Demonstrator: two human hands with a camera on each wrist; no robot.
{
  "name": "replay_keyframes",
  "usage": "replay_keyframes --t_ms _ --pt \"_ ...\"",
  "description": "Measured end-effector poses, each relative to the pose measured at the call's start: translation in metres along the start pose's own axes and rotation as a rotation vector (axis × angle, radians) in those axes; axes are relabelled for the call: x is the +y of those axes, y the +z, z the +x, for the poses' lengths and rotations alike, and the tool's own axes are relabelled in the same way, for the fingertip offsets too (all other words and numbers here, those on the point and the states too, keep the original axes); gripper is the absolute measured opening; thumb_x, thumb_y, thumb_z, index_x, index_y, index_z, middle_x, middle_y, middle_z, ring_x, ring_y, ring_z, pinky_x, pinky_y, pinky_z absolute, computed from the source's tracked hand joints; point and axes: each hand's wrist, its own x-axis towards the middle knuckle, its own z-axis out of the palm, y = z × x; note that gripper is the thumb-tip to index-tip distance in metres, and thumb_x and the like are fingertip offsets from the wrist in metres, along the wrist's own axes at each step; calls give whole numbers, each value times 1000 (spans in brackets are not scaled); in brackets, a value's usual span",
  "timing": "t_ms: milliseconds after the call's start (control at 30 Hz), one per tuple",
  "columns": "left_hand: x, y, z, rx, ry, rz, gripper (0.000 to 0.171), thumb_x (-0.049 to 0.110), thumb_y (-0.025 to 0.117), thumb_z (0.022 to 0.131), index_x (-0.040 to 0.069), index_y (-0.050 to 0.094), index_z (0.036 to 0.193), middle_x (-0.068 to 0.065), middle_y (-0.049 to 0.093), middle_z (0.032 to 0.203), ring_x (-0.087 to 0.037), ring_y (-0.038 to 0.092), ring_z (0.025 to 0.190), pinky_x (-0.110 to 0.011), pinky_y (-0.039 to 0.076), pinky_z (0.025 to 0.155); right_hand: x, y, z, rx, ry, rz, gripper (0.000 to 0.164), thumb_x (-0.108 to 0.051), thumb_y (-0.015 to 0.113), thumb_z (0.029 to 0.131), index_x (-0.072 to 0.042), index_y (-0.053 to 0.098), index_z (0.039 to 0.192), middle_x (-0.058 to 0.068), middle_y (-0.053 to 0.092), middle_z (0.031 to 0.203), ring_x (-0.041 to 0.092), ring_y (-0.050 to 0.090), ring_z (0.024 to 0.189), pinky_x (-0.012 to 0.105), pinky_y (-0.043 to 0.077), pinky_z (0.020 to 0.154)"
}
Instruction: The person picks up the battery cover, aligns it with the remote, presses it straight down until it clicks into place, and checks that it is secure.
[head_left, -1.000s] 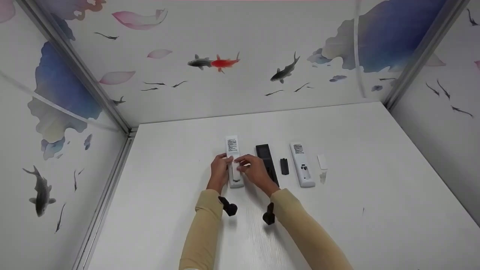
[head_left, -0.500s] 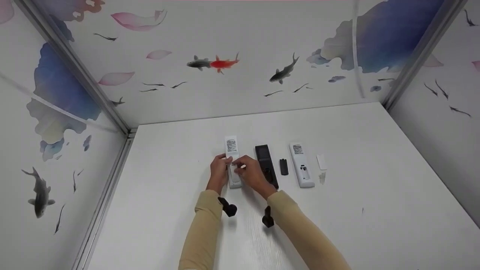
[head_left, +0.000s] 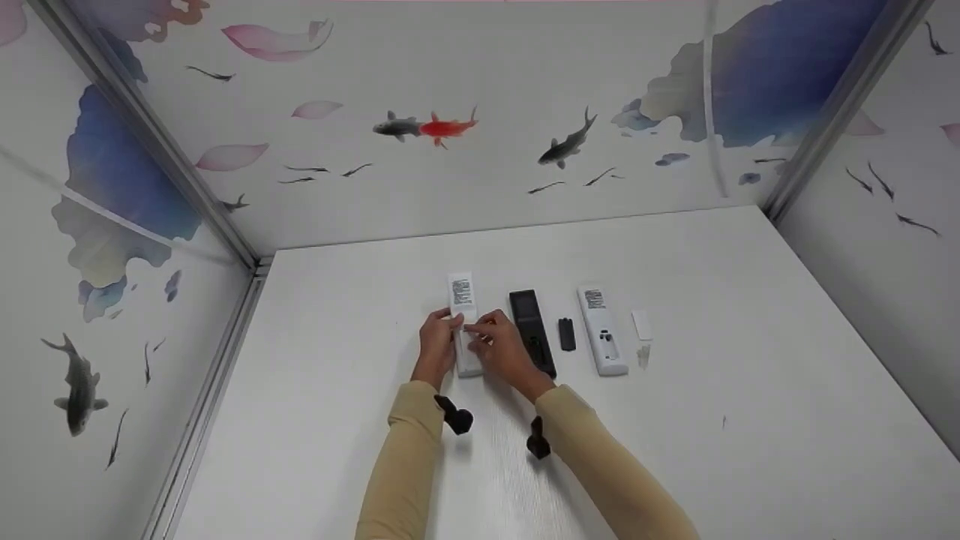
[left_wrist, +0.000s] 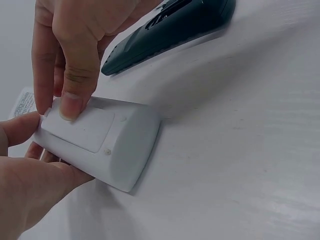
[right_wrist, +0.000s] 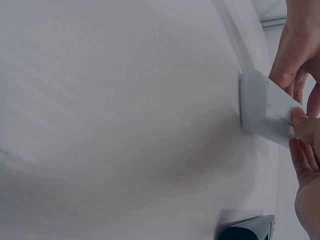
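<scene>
A white remote control (head_left: pixel 463 291) lies back side up on the table, its printed label at the far end. My left hand (head_left: pixel 435 341) grips it along its left side, thumb near the top of the battery cover (left_wrist: pixel 92 131). With thumb and forefinger, my right hand (head_left: pixel 504 346) pinches the upper part of that cover, the thumb pressing on its face. The cover sits in its recess at the remote's lower end, as the left wrist view shows. In the right wrist view, the rounded end of the remote (right_wrist: pixel 256 102) faces the camera, both hands meeting beyond it.
Right of the hands lie a black remote (head_left: pixel 531 326), a small black battery cover (head_left: pixel 566 334) and a second white remote (head_left: pixel 598 322) with its battery compartment exposed. Beyond it are a loose white cover (head_left: pixel 640 325) and a small greyish translucent patch (head_left: pixel 643 356). Printed walls (head_left: pixel 480 202) enclose the table.
The dark gap at the lower end of the white remote's battery compartment has disappeared as the cover came down over it. My right hand has shifted slightly downward; the left keeps its grip.
</scene>
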Motion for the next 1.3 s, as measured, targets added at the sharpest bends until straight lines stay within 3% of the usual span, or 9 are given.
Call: replay_keyframes --t_ms 100,233,567,700,900,1133,1300 --pt "0 0 -1 -14 -1 -1 44 4 58 96 -4 49 138 -22 53 139 -20 54 111 -34 45 99 1 1 -2 32 -29 -11 27 -1 71 91 0 73 118 14 57 104 24 64 93 34 57 82" --pt "0 0 0 -8 1 -4 43 4 59 96 -4 49 138 -22 54 138 -20 55 109 -33 46 97 3 5 -3 86 -49 -12 24 -3 70 92 -1 74 115 14 56 100 23 60 91 35 57 81" --pt "1 0 -1 16 7 4 41 3 60 95 -4 53 134 -20 59 130 -18 57 100 -29 47 88 7 13 -4 181 14 37 23 -4 75 87 -4 77 110 16 58 103 28 62 95 39 59 82" --pt "1 0 -2 18 24 2 39 2 61 94 -5 54 132 -18 61 122 -18 59 97 -27 48 84 5 14 -4 232 7 92 18 -3 78 85 -3 79 102 18 60 104 28 61 96 37 59 80" --pt "0 0 -1 13 31 12 39 3 61 95 -5 54 132 -17 62 120 -17 58 95 -28 48 84 6 17 -5 300 -21 53 8 -2 80 82 -4 82 90 18 65 98 28 63 93 35 55 80" --pt "0 -1 0 25 14 4 41 3 59 97 -4 52 136 -22 56 135 -20 56 107 -33 48 96 4 18 -5 298 22 38 5 -5 80 83 -5 82 88 14 67 97 27 66 92 35 55 80" --pt "-2 -1 -1 30 3 12 42 5 59 97 -4 51 137 -23 55 139 -21 57 110 -35 48 98 4 20 -10 293 61 104 6 -4 79 83 -2 81 89 15 67 96 28 67 91 33 58 78"
